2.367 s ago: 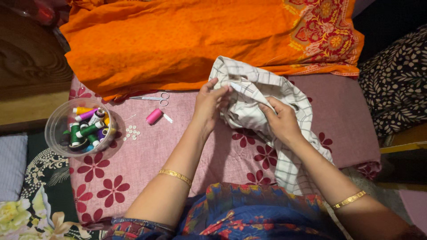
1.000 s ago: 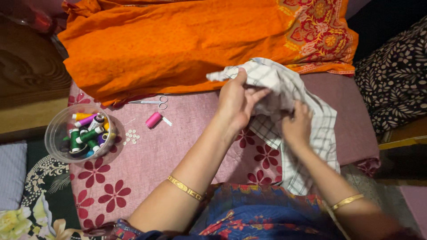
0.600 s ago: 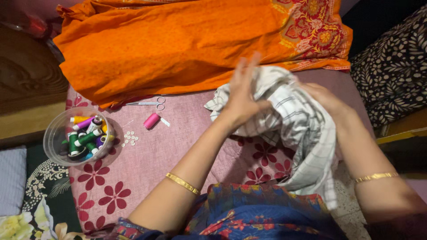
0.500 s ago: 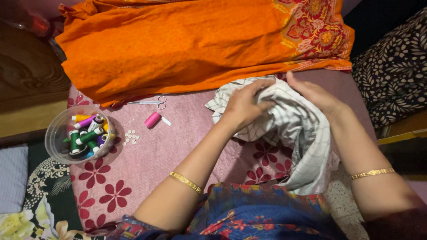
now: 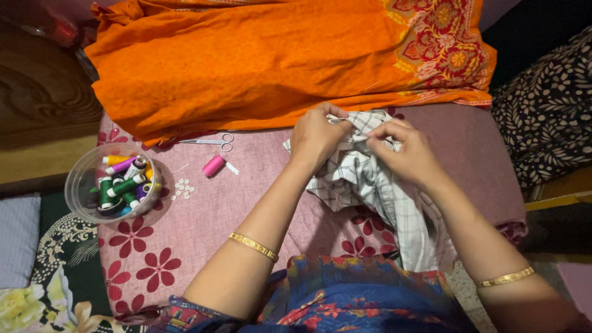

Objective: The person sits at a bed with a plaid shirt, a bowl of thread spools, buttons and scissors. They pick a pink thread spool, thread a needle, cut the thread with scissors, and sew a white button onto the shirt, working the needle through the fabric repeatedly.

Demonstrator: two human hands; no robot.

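White checked cloth lies bunched on the pink flowered bedcover, just below the orange fabric, and both hands work at its top edge. By the look of it, the step is finding and lining up a hem or corner; the next move would call for a steady pinch and smoothing the fold. Left hand has its grip closed on a fold; right hand pinches the cloth just beside it, fingers together.
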